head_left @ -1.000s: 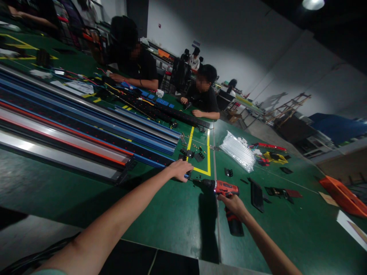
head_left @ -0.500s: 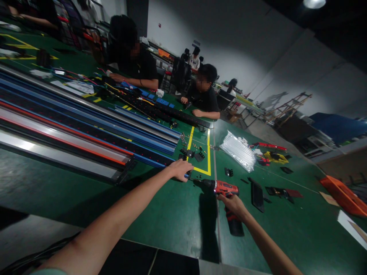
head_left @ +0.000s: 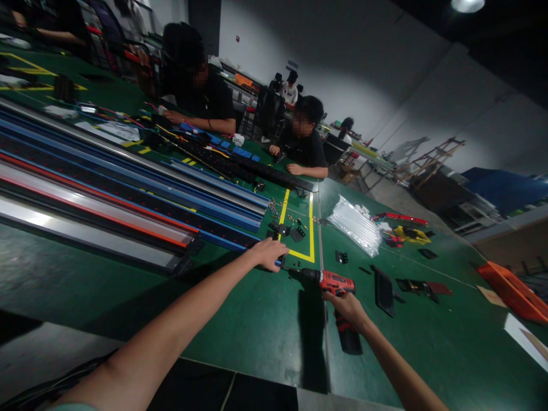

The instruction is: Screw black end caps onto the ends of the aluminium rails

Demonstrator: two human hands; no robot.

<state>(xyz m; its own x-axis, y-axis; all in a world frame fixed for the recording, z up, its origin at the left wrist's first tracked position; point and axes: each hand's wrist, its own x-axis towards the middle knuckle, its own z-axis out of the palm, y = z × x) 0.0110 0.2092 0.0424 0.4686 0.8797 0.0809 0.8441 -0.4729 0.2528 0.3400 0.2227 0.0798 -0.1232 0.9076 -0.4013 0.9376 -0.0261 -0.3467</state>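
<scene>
Smooth green tabletop (head_left: 265, 325): right hand (head_left: 347, 307) grips chunky drill (head_left: 338, 282), left hand (head_left: 269, 253) seemingly clasps rail (head_left: 229, 238)

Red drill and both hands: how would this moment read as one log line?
right hand: grips red drill | left hand: on end of blue-edged black bar | bit: toward bar end, contact unclear

One red drill (head_left: 337, 281); a right hand (head_left: 347, 306) on the drill's grip and a left hand (head_left: 270, 255) left of its bit make two. Beyond the drill, one plastic-wrapped bundle (head_left: 355, 225) and at least five other people (head_left: 309, 153). Right of the drill, one black slab (head_left: 383, 292) and one orange bin (head_left: 516, 295). Left of the drill, several long profiles (head_left: 205, 191), too crowded to count.
</scene>
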